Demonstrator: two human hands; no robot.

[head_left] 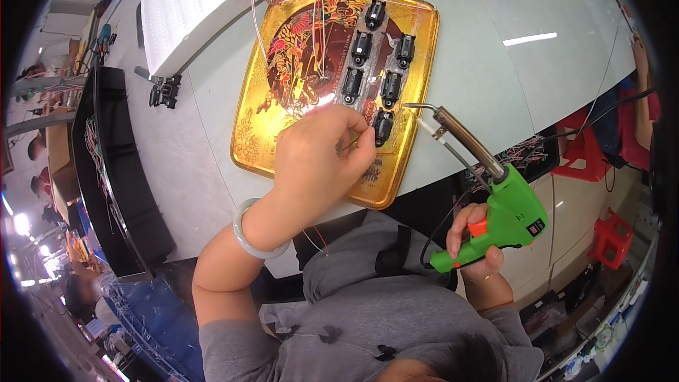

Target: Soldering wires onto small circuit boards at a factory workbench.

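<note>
One soldering gun (515,201), one gold tray (245,143) with apparently six black modules (352,85)

tray (246,124): glossy, metallic | soldering gun (514,205): smooth plastic | shirt (403,315): matt cloth

Pale table (488,92), golden tray (247,145), white tray (201,3)

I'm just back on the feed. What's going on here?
A person in a grey shirt holds a green pistol-shaped soldering gun in the right hand, its metal tip near small black rectangular modules on a gold patterned tray. The left hand is pinched beside the closest module; whether it grips anything is unclear.
</note>
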